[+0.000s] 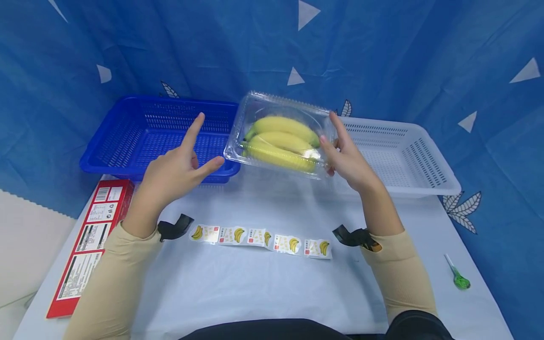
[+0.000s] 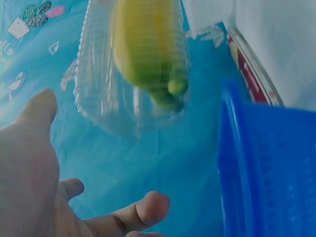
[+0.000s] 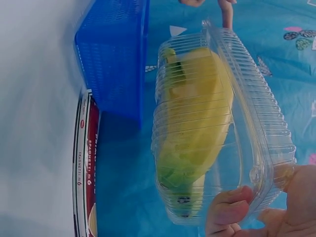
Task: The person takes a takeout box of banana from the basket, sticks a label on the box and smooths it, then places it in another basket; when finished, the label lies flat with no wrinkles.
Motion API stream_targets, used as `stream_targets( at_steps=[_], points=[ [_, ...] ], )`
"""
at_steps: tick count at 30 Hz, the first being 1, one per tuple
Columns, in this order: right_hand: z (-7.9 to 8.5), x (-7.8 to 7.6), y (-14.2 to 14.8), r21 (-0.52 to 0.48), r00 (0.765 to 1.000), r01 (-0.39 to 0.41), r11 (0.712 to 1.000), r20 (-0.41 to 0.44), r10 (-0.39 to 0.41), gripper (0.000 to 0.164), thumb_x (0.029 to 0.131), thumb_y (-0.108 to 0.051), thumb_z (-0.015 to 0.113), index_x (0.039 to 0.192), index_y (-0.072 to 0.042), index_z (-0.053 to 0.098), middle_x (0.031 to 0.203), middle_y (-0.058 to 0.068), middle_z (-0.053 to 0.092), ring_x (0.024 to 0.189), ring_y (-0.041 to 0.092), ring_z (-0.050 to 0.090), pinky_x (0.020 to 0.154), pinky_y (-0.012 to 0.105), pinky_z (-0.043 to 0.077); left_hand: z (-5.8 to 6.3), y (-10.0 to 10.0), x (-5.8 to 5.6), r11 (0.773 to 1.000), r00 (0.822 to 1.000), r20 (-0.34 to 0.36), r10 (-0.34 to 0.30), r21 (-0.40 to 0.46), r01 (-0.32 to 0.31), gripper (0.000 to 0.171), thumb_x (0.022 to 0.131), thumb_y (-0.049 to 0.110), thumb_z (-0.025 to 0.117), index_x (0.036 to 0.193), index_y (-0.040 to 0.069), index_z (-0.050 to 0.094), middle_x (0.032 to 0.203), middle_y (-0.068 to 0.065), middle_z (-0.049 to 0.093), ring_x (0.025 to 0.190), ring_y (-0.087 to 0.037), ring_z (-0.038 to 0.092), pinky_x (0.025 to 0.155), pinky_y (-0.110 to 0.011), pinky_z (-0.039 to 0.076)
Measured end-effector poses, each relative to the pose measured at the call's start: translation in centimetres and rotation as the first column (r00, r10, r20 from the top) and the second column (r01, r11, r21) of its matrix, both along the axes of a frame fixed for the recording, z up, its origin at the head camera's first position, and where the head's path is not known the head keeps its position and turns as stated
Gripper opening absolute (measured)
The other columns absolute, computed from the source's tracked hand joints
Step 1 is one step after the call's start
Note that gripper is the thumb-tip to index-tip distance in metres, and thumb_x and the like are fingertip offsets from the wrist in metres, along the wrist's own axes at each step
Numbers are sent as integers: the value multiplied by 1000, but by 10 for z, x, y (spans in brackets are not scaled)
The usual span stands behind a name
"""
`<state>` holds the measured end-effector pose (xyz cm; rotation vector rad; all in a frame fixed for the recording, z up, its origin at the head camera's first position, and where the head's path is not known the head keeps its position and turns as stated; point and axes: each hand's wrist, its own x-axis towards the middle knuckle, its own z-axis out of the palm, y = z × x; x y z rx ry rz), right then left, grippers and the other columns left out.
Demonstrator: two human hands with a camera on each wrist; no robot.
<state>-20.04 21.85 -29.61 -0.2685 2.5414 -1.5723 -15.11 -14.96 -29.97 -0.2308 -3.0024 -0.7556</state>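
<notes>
A clear plastic clamshell container [image 1: 238, 141] with several yellow bananas [image 1: 280, 141] inside is held up over the table, tilted. My right hand [image 1: 350, 158] grips its right end, thumb on the front and fingers around the edge. In the right wrist view the lid looks closed over the bananas [image 3: 197, 108]. My left hand [image 1: 172, 177] is apart from the container, thumb and index finger spread, in front of the blue basket [image 1: 97, 163]. The left wrist view shows a gap between the left hand [image 2: 29, 173] and the container [image 2: 108, 118].
A white basket [image 1: 425, 189] stands at the back right. A strip of banana stickers [image 1: 259, 238] lies across the middle of the table. A red spaghetti box [image 1: 91, 241] is at the left edge, and a green lollipop [image 1: 461, 282] lies at the right.
</notes>
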Motion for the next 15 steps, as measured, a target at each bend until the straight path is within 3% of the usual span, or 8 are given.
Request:
stream_targets(
  at_steps=[8, 15],
  points=[
    [-5, 7, 4, 5, 1000, -4, 1000, -9, 4, 72, 102, -44, 49, 156, -47, 1, 112, 12, 43, 69, 23, 44, 54, 35, 52, -6, 27, -16, 996, 996, -9, -87, -7, 87, 89, 90, 78, 41, 152, 50, -15, 75, -3, 58, 53, -22, 48, 41, -29, 35],
    [-5, 13, 4, -6, 1000, -18, 1000, -25, 18, 71, 104, -39, 49, 157, -47, 3, 109, 11, 42, 65, 22, 43, 54, 37, 51, -10, 42, -24, 989, 989, 2, -145, 3, 145, 90, 86, 83, 38, 149, 53, -19, 77, -7, 60, 50, -23, 47, 38, -30, 32]
  ],
)
